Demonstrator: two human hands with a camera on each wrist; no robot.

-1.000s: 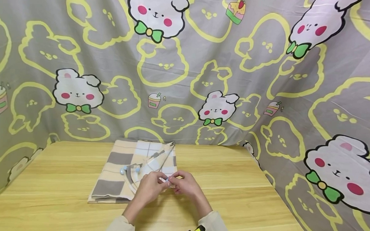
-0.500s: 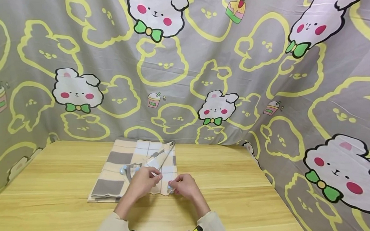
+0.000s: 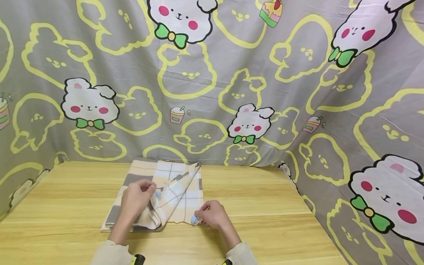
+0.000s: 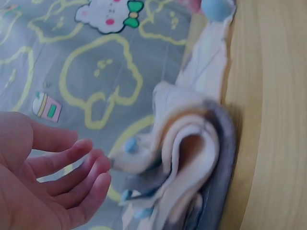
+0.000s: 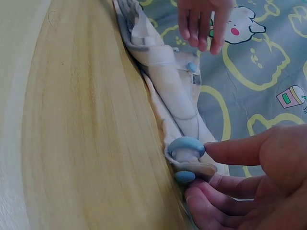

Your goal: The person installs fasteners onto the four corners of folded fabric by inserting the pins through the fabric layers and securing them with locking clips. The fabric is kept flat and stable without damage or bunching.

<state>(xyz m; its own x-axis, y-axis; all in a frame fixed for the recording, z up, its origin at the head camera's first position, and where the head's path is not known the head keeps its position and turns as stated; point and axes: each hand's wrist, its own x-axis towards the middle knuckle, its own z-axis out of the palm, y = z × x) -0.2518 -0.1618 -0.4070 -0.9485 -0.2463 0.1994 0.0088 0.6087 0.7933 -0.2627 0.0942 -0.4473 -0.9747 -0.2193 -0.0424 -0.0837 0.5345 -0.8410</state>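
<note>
A folded plaid cloth in cream, white and grey lies on the table. My right hand pinches a light blue fastener at the cloth's near right corner; the right wrist view shows its rounded cap on top and a second blue piece below the fabric. Over the left part of the cloth hovers my left hand, fingers loosely bent with nothing between them. Close to those fingers, another blue fastener sits on the cloth, beside a rolled fold.
The wooden table extends on both sides of the cloth. A grey curtain printed with cartoon animals rises along the table's back and sides.
My left hand has left the right corner and moved left over the cloth. My right hand has stayed at the corner fastener, slightly lower. The rolled near fold now shows.
</note>
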